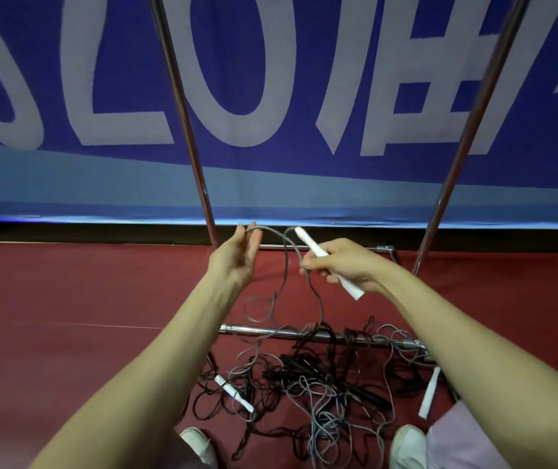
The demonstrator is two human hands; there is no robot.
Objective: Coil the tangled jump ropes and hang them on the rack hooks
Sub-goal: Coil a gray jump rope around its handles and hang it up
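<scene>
Tangled jump ropes (318,401), thin grey and black cords knotted into one heap, lie on the dark red floor (68,299) just ahead of my white shoes (196,441), some strands draped over the low chrome crossbar (257,330) of the metal rack. One rope is lifted out of the heap. My right hand (342,265) is closed in a fist round its white plastic handle (309,247), which slants up toward the left. From the handle's tip the grey cord (272,229) arcs across to my left hand (237,258), which is turned palm inward and pinches the cord lightly between thumb and fingertips. The rest of the cord hangs between my hands, passes by my right fingertips and drops in loose loops into the heap. Two more white handles lie there, one (233,392) at the left edge, one (430,394) beside my right forearm. The rack's two chrome uprights (183,106) rise in front of a blue banner (128,62) with large white letters.
</scene>
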